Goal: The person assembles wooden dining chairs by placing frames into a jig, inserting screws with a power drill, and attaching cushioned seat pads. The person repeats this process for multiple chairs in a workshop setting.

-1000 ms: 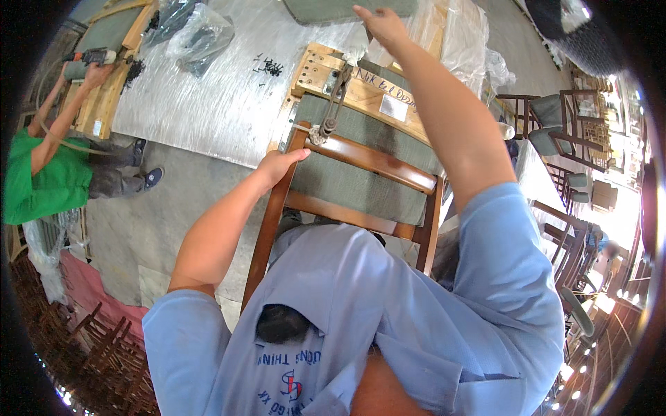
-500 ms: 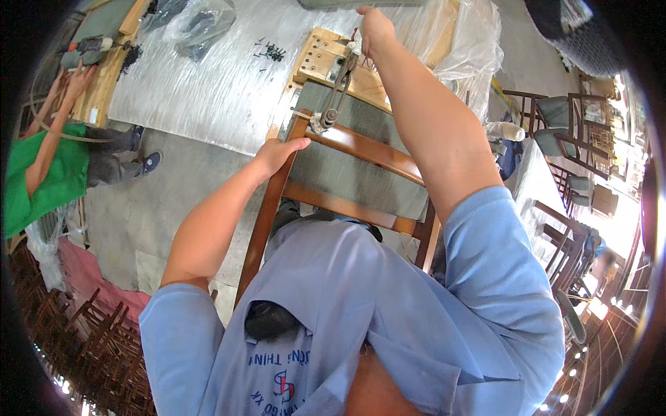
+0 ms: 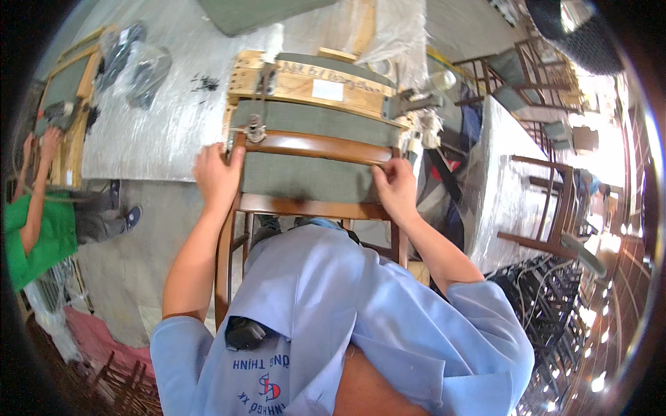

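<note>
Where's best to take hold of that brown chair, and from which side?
Probably grip the chair by its two side posts, just below the top rail, coming from the outer sides. The posts are slim and stand at the rail's ends, one for each hand; the left hand and right hand are there now.

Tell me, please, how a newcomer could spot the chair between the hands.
Start from the blue shirt at lower centre. Just beyond is a glossy brown wooden chair. Unlike the chairs farther right, it has the left hand and right hand at its sides.
</note>
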`<state>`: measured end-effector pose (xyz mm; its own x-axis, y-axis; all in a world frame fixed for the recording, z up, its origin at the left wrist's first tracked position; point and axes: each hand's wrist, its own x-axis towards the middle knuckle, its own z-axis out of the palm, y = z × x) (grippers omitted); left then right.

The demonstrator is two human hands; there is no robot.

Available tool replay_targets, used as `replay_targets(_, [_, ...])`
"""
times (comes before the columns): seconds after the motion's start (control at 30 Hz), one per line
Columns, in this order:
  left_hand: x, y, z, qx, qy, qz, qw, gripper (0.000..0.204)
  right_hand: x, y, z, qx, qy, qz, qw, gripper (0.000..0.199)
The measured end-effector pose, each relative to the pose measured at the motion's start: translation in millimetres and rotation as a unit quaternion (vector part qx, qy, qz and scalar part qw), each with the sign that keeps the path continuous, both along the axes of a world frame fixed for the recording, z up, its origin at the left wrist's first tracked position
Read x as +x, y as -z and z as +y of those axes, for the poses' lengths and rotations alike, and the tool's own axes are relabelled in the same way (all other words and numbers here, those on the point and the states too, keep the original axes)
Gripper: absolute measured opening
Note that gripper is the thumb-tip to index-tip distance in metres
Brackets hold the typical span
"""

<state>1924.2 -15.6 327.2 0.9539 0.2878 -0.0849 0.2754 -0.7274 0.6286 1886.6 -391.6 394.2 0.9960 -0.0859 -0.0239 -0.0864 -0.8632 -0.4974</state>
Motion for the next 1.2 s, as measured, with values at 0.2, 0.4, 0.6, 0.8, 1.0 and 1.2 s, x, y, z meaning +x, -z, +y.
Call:
replay_targets(0.2, [25.7, -48.2, -138.4, -0.044, 0.287, -0.325, 0.9, 0.014, -6.1, 38.6, -67.3, 0.176, 0.258, 0.328, 0.891, 0.066])
replay_targets(0.4, [86.1, 24.6, -217.1, 0.048, 0.382, -0.225, 0.895, 0.02, -0.5, 59.6, -79.3, 0.392, 0.297, 0.391, 0.778, 0.087])
replay_targets(0.6, [94.4, 32.1, -236.4, 0.129, 0.385, -0.172, 0.898, 0.02, -18.3, 89.1, -80.0, 0.132, 0.264, 0.333, 0.896, 0.058])
replay_targets(0.8, [96.4, 41.3, -226.5, -0.028, 0.387, -0.132, 0.912, 0.029, -14.2, 87.0, -80.2, 0.15, 0.257, 0.308, 0.904, 0.057])
replay_targets(1.0, [161.6, -58.1, -332.5, -0.302, 0.325, -0.234, 0.866, 0.072, -13.0, 101.6, -87.5, 0.153, 0.256, 0.287, 0.91, 0.055])
replay_targets(1.2, [203.1, -58.2, -355.4, -0.507, 0.319, 0.038, 0.8, 0.075, -12.7, 91.3, -81.6, 0.126, 0.264, 0.283, 0.913, 0.056])
